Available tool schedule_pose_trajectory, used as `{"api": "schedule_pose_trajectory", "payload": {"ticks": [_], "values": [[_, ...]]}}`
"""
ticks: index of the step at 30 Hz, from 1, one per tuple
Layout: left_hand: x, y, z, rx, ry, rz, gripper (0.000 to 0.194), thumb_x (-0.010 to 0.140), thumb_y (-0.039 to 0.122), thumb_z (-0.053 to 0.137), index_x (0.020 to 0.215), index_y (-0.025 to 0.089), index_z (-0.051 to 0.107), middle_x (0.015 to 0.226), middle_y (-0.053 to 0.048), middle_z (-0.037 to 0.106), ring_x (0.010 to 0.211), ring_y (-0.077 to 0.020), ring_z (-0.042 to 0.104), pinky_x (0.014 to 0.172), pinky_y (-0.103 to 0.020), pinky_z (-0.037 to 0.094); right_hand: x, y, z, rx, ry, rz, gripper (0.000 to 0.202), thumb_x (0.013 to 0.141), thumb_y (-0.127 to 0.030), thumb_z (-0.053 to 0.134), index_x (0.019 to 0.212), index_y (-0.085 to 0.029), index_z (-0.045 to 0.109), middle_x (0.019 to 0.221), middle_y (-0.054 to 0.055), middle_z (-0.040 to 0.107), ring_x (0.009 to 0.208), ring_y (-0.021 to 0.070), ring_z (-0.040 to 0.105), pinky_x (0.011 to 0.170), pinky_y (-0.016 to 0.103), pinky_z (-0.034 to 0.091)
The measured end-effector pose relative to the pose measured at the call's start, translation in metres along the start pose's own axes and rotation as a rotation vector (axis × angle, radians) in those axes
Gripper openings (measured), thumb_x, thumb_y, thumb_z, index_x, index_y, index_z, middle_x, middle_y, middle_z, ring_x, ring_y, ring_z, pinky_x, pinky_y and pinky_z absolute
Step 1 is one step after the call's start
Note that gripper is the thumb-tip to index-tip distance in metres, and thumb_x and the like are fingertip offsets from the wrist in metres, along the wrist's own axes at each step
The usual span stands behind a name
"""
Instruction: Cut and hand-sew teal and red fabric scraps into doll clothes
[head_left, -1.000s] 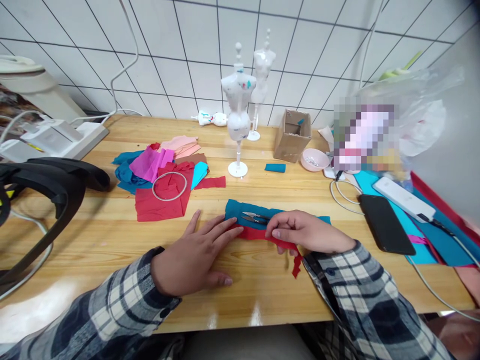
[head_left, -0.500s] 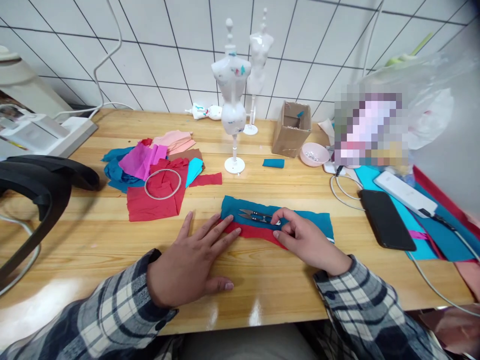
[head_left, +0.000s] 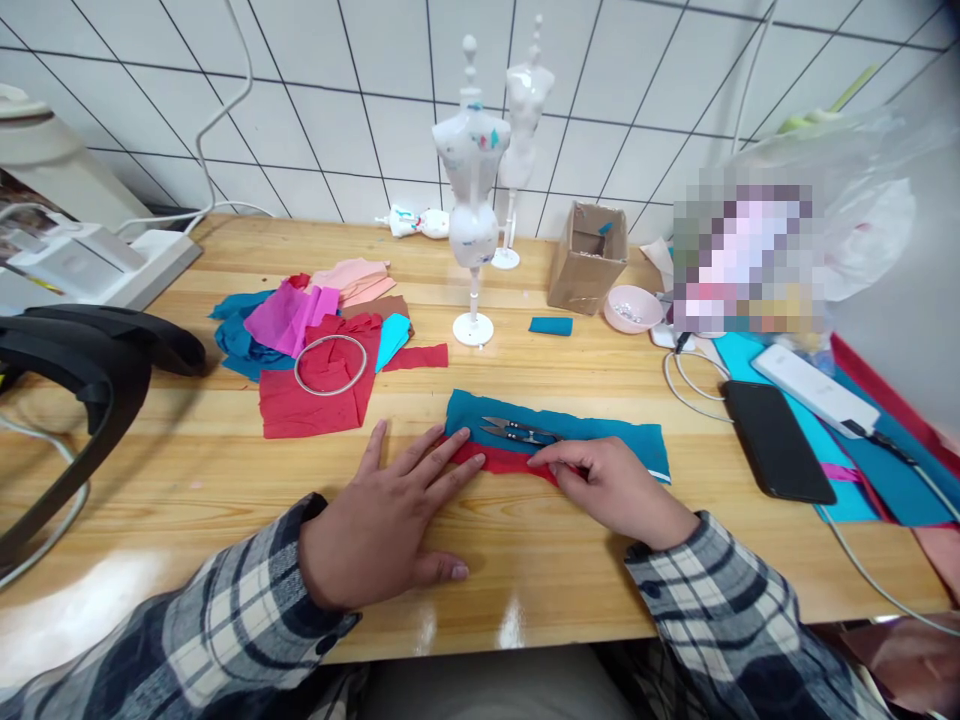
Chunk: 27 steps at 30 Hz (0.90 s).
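Observation:
A teal fabric strip [head_left: 615,433] lies on the table with a narrower red fabric strip [head_left: 499,459] along its near edge. Small thread snips [head_left: 516,431] rest on the teal cloth, blades toward the left. My left hand [head_left: 382,525] is flat with fingers spread, its fingertips pressing the left end of the two strips. Over the right part, my right hand [head_left: 619,490] has its thumb and index finger closed on the red strip's edge. The snips' handle end is partly behind my right index finger.
Behind stand white mini dress forms [head_left: 472,235], a cardboard box [head_left: 589,258] and a pink bowl [head_left: 632,310]. Fabric scraps [head_left: 319,400] with a metal ring [head_left: 330,393] lie left. A black phone [head_left: 780,440] and cables are right; a black curved object [head_left: 105,400] stands far left.
My right fingers have moved from the snips' handle end down and left onto the red strip. My left hand stays in place. The view has shifted slightly.

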<state>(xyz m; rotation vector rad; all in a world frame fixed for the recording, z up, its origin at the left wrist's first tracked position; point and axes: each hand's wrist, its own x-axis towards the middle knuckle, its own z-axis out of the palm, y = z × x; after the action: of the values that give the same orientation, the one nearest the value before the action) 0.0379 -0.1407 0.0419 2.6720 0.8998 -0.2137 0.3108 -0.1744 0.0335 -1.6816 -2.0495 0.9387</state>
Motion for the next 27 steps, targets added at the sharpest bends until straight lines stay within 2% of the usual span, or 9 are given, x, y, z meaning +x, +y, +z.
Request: {"api": "schedule_pose_trajectory", "payload": {"ticks": [4, 7, 9, 11, 13, 16, 20, 24, 27], "values": [[0.0, 0.001, 0.0, -0.003, 0.016, -0.009, 0.087, 0.078, 0.075, 0.045, 0.151, 0.034, 0.019, 0.158, -0.009, 0.021, 0.141, -0.0404, 0.024, 0.104, -0.076, -0.005, 0.001, -0.001, 0.0, -0.025, -0.023, 0.028, 0.033, 0.086, -0.018, 0.047, 0.104, -0.027, 0.073, 0.097, 0.0, 0.075, 0.065, 0.0137, 0.063, 0.063, 0.027, 0.046], [0.002, 0.004, 0.0, 0.01, 0.058, -0.024, 0.08, 0.081, 0.073, 0.042, 0.148, 0.033, 0.028, 0.157, -0.009, 0.027, 0.14, -0.0398, 0.027, 0.105, -0.075, -0.004, 0.001, -0.001, -0.001, -0.027, -0.025, 0.057, 0.033, 0.086, -0.017, 0.047, 0.104, -0.028, 0.073, 0.096, -0.001, 0.076, 0.065, 0.0139, 0.063, 0.064, 0.027, 0.046], [0.005, 0.007, 0.002, 0.04, 0.13, -0.041, 0.079, 0.08, 0.075, 0.04, 0.145, 0.031, 0.037, 0.154, -0.009, 0.033, 0.14, -0.0405, 0.027, 0.107, -0.073, -0.006, 0.002, -0.001, 0.0, -0.022, -0.022, 0.076, 0.033, 0.086, -0.017, 0.047, 0.102, -0.029, 0.073, 0.094, -0.002, 0.075, 0.066, 0.0143, 0.064, 0.065, 0.028, 0.046], [0.008, 0.011, 0.004, 0.082, 0.226, -0.033, 0.081, 0.079, 0.076, 0.04, 0.145, 0.028, 0.039, 0.154, -0.01, 0.033, 0.141, -0.0405, 0.024, 0.11, -0.068, -0.008, 0.003, -0.001, 0.001, -0.008, -0.018, 0.075, 0.032, 0.086, -0.017, 0.047, 0.1, -0.029, 0.073, 0.096, -0.002, 0.075, 0.072, 0.0152, 0.065, 0.068, 0.028, 0.046], [0.013, 0.016, 0.008, 0.102, 0.274, 0.048, 0.086, 0.08, 0.075, 0.039, 0.149, 0.024, 0.03, 0.157, -0.01, 0.026, 0.144, -0.0364, 0.019, 0.115, -0.059, -0.005, 0.005, -0.001, 0.002, 0.001, -0.017, 0.055, 0.031, 0.086, -0.017, 0.047, 0.099, -0.028, 0.072, 0.097, -0.002, 0.074, 0.079, 0.0158, 0.066, 0.071, 0.028, 0.046], [0.019, 0.022, 0.016, 0.063, 0.204, 0.202, 0.089, 0.085, 0.071, 0.034, 0.153, 0.017, 0.013, 0.159, -0.011, 0.02, 0.146, -0.0276, 0.018, 0.118, -0.044, 0.008, 0.006, -0.001, 0.002, -0.025, -0.018, 0.052, 0.027, 0.086, -0.02, 0.049, 0.099, -0.027, 0.071, 0.086, -0.001, 0.073, 0.073, 0.0154, 0.063, 0.066, 0.027, 0.042], [0.021, 0.024, 0.021, 0.019, 0.136, 0.205, 0.088, 0.087, 0.069, 0.034, 0.153, 0.017, 0.011, 0.158, -0.012, 0.022, 0.144, -0.0282, 0.023, 0.117, -0.046, 0.013, 0.002, -0.002, -0.005, -0.038, -0.031, 0.083, 0.02, 0.085, -0.026, 0.054, 0.101, -0.025, 0.067, 0.063, -0.003, 0.061, 0.056, 0.0125, 0.052, 0.054, 0.024, 0.033], [0.022, 0.027, 0.017, 0.051, 0.212, 0.202, 0.09, 0.086, 0.068, 0.04, 0.153, 0.019, 0.006, 0.159, -0.012, 0.02, 0.146, -0.0309, 0.016, 0.117, -0.048, 0.009, -0.008, 0.002, -0.012, 0.094, -0.04, 0.077, 0.021, 0.087, -0.034, 0.055, 0.105, -0.024, 0.06, 0.059, -0.006, 0.052, 0.053, 0.0112, 0.047, 0.049, 0.023, 0.028], [0.025, 0.03, 0.016, 0.039, 0.161, 0.221, 0.087, 0.088, 0.063, 0.041, 0.153, 0.018, 0.004, 0.158, -0.012, 0.021, 0.146, -0.028, 0.019, 0.117, -0.046, 0.012, -0.017, 0.006, -0.014, 0.154, -0.039, 0.071, 0.02, 0.089, -0.036, 0.053, 0.104, -0.024, 0.058, 0.058, -0.006, 0.049, 0.052, 0.0114, 0.047, 0.048, 0.023, 0.028]]}}
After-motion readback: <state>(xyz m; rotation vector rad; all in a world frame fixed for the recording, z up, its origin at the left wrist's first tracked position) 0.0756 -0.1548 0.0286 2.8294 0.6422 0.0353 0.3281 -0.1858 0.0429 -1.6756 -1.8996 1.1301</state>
